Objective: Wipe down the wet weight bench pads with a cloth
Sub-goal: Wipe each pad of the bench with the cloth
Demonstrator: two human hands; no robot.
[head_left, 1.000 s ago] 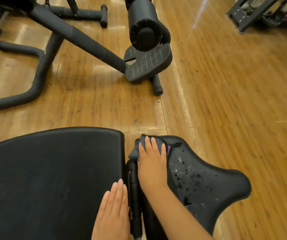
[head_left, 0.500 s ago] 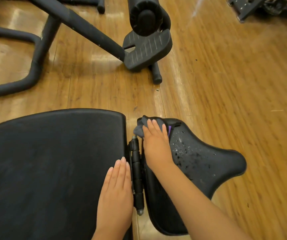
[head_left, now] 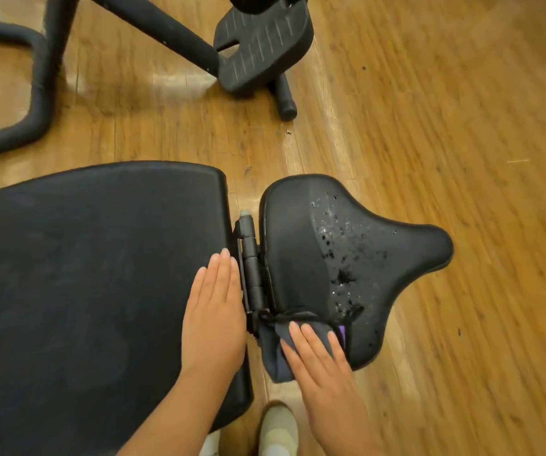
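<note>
The small black seat pad [head_left: 298, 238] lies right of centre, with water droplets [head_left: 340, 258] across its middle and a dry strip along its left side. My right hand [head_left: 317, 357] presses flat on a dark grey cloth [head_left: 275, 353] with a purple edge, at the pad's near left corner. My left hand [head_left: 214, 311] rests flat, fingers together, on the right edge of the large black back pad [head_left: 84, 274]. A black hinge [head_left: 252, 261] joins the two pads.
Another black machine stands on the wooden floor [head_left: 462, 126] beyond, with a ribbed foot plate [head_left: 261, 51] and tubular frame legs [head_left: 39, 87]. My light shoe [head_left: 278, 429] shows below, between the pads.
My right hand has dragged the cloth from the seat pad's far left corner down to its near corner, leaving a dry strip. The view has tilted downward. My left hand stays put.
</note>
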